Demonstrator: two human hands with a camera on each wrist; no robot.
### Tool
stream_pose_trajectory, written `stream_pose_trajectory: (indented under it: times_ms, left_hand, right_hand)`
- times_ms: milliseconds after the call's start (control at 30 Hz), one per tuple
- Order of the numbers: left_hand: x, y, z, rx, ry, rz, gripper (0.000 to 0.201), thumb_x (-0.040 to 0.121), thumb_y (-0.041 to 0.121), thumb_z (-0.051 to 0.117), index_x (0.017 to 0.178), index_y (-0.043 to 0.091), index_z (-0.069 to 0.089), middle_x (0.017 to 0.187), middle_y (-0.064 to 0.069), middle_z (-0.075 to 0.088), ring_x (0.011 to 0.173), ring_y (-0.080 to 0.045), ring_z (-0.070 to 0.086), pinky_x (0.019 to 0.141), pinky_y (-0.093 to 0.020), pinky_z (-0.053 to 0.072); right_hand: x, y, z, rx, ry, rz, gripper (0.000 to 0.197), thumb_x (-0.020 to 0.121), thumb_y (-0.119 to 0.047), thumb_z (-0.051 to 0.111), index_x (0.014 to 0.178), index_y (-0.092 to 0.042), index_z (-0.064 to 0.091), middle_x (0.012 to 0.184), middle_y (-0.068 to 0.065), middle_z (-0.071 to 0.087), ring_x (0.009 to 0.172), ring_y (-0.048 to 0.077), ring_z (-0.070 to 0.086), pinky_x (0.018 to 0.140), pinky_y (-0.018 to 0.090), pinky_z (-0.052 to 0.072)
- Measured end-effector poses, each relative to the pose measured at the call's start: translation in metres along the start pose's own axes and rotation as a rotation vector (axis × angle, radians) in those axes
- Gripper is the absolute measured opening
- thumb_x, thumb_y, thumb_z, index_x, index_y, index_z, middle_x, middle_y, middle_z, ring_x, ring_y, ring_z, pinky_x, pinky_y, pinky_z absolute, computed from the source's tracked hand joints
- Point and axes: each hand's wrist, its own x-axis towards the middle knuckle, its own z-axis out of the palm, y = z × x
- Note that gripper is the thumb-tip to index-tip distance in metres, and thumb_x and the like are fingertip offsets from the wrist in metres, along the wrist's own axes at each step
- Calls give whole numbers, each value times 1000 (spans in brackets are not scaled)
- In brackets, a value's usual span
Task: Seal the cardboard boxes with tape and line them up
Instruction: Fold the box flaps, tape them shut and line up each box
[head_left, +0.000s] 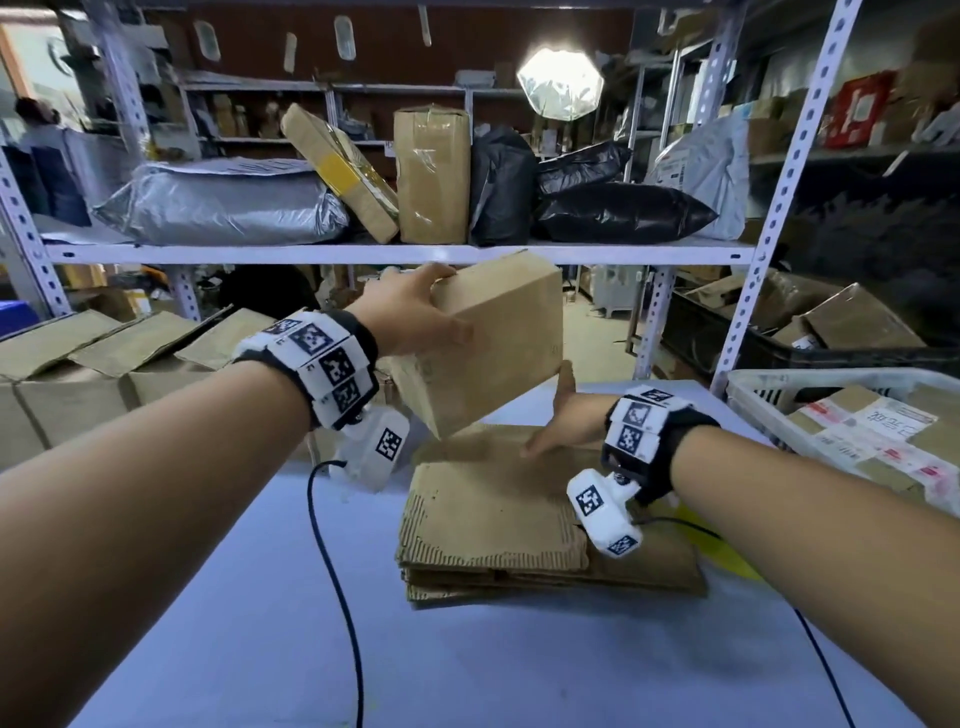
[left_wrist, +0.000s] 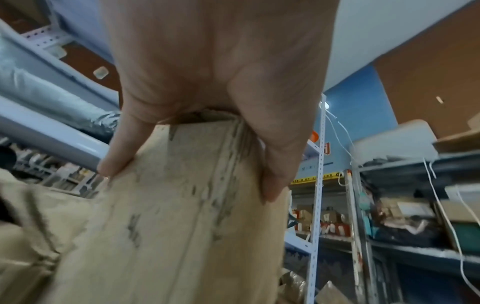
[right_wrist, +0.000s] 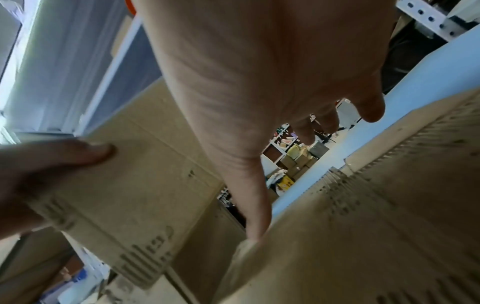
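The raised box hides most left-hand fingers.

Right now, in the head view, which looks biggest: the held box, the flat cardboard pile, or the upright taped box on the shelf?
1. flat cardboard pile
2. held box
3. upright taped box

Distance from the camera makes this unsure.

The near part of the table lies bare on the left, crossed only by a black cable. At the middle, a stack of flat cardboard takes the room, with the right hand resting on its far part and the box hanging tilted above it in the left hand. A white basket of parcels blocks the right edge. Open boxes wall the far left. The shelf bars the way just beyond the box.
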Motion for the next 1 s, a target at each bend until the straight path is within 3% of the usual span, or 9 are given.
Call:
stream_pose_trajectory:
  times_ms: [133, 233, 367, 567, 633, 700, 867, 933, 1000]
  left_hand:
    - [9, 6, -1, -65, 24, 10, 86, 65, 61, 65, 144, 35, 44, 117, -2, 58, 92, -19, 60, 66, -27, 49]
    - [15, 11, -2, -117, 24, -10, 92, 59, 64, 59, 145, 34, 42, 115, 1, 56, 89, -17, 58, 62, -26, 44]
    - [23, 15, 0, -149, -13, -89, 83, 59, 62, 57, 136, 36, 45, 97, 10, 54, 85, -14, 58, 55, -29, 42]
    - [37, 21, 11, -2, -76, -142, 82, 79, 60, 64, 148, 25, 37, 121, -7, 54, 100, -30, 58, 65, -34, 52]
    - [41, 26, 18, 78, -83, -140, 80, 83, 60, 64, 149, 25, 38, 131, -9, 54, 111, -31, 56, 84, -39, 54]
    - [44, 31, 28, 177, -101, -141, 81, 85, 60, 63, 151, 23, 36, 142, -11, 50, 126, -33, 50, 99, -40, 48]
    - [51, 35, 58, 365, -179, -195, 91, 88, 67, 56, 156, 14, 27, 154, -14, 40, 138, -38, 42, 106, -42, 42]
    - [47, 32, 70, 429, -214, -260, 99, 87, 74, 51, 159, 15, 17, 157, -15, 36, 142, -39, 38, 113, -47, 37]
    - [49, 26, 81, 453, -256, -235, 91, 91, 74, 42, 160, 22, 15, 159, -10, 35, 145, -35, 35, 116, -48, 32]
  right_hand:
    - [22, -2, 4, -101, -243, 67, 111, 80, -60, 72, 158, -8, 13, 157, 13, 36, 132, 33, 51, 88, 35, 53]
    - [29, -1, 14, -174, -319, 27, 102, 78, -60, 75, 152, -6, 32, 147, 12, 50, 126, 31, 55, 104, 42, 47]
    - [30, 7, 23, -246, -245, -68, 95, 71, -68, 76, 143, -13, 47, 135, 6, 60, 121, 29, 59, 106, 45, 46]
    - [12, 12, 33, -403, -156, -138, 107, 72, -77, 67, 153, -18, 30, 154, 1, 41, 139, 25, 42, 115, 41, 33]
    - [2, 11, 34, -406, -186, -126, 106, 71, -77, 67, 152, -18, 32, 151, 2, 44, 135, 25, 46, 112, 41, 37]
    - [-13, 10, 37, -424, -188, -130, 106, 69, -79, 68, 150, -21, 33, 148, 2, 47, 130, 25, 49, 110, 42, 40]
    - [-50, 12, 42, -388, -177, -168, 97, 64, -81, 70, 144, -32, 44, 137, -3, 57, 123, 24, 56, 108, 42, 43]
    - [-53, 8, 38, -309, -312, -142, 82, 73, -67, 74, 140, -28, 49, 134, 0, 61, 120, 24, 60, 107, 41, 46]
    - [-50, 5, 28, -253, -340, -90, 81, 84, -62, 67, 150, -21, 39, 144, 3, 54, 128, 26, 55, 110, 40, 43]
